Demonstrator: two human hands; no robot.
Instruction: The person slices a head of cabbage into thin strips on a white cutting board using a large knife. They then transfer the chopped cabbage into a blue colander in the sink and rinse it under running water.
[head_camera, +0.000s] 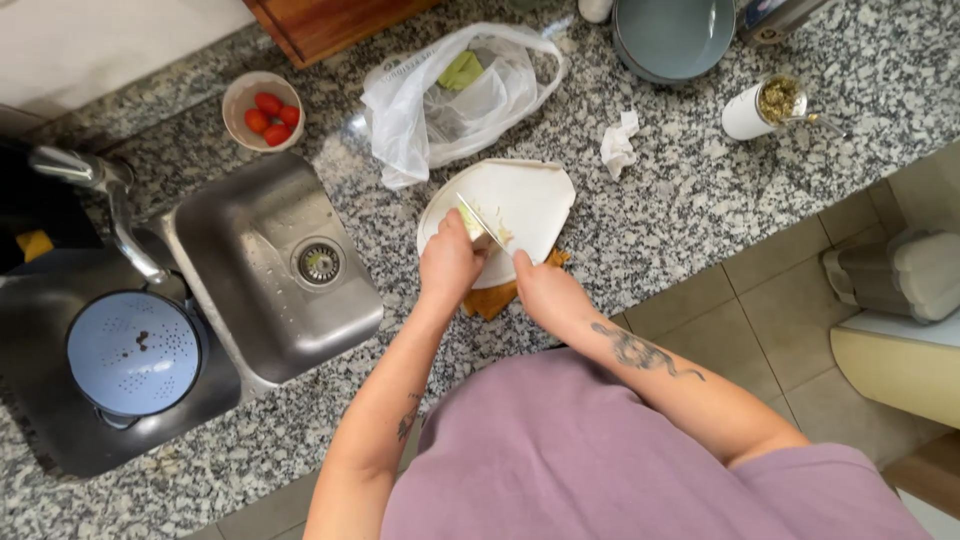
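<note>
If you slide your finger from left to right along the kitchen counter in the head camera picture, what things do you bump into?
Blue colander → bowl of cherry tomatoes → sink drain → white plastic bag → crumpled tissue → grey pan → white cup with herbs.

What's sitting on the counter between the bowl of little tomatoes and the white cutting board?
In the head view, a crumpled white plastic bag lies between the tomato bowl and the cutting board.
</note>
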